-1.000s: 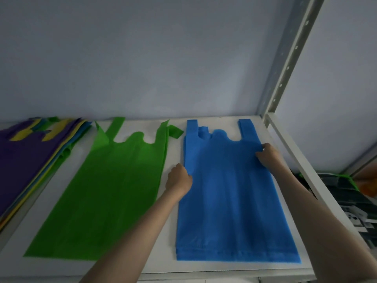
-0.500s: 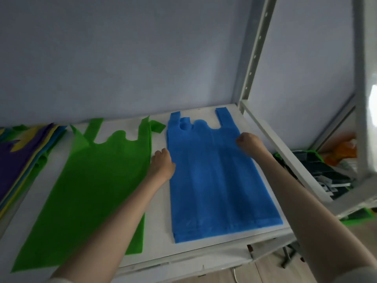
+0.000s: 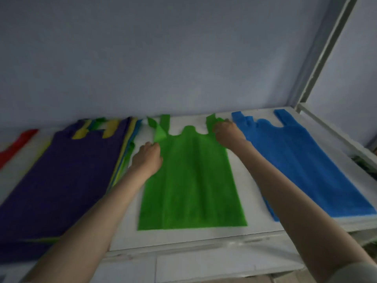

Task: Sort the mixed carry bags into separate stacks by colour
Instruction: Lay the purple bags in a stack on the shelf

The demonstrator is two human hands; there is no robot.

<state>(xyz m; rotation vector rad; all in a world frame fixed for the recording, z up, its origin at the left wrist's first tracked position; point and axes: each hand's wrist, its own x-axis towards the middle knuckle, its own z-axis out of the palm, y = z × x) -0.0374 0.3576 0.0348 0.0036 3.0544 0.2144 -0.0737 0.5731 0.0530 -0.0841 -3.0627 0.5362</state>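
On the white shelf [image 3: 204,240], the mixed pile [image 3: 61,180], purple on top, lies just left of the left hand [image 3: 148,158]. The one green bag [image 3: 191,180] runs lengthwise away between both hands. The blue stack [image 3: 302,164], count unclear, lies beyond the right hand [image 3: 228,133]. Both hands' fingers curl on the green bag's upper corners; whether they pinch it, I cannot tell.

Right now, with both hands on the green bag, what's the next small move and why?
Probably smooth the green bag flat: its left handle is folded over, and the left hand and right hand already rest at its top corners.
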